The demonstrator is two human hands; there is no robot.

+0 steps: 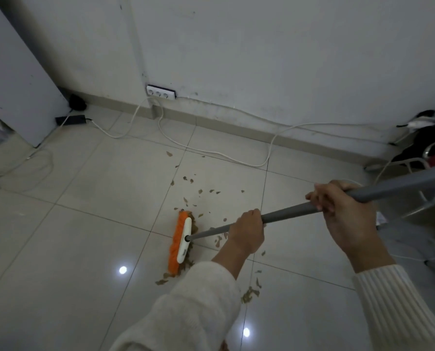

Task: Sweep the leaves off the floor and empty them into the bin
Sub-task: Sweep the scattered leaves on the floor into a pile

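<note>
A broom with a white head and orange bristles (179, 243) stands on the pale tiled floor, its grey handle (287, 214) running up to the right. My left hand (248, 230) grips the handle low down, close to the head. Higher up, my right hand (343, 211) grips the same handle. Dry brown leaves (201, 192) lie scattered beyond the broom head, more are bunched against the bristles, and a small clump (249, 295) lies near my left sleeve. No bin is in view.
White cables (211, 153) trail across the floor from a wall socket strip (160, 92). A black power adapter (71, 119) lies beside a white cabinet (16, 84) at the left. A metal chair frame with dark clothing (424, 158) stands at the right.
</note>
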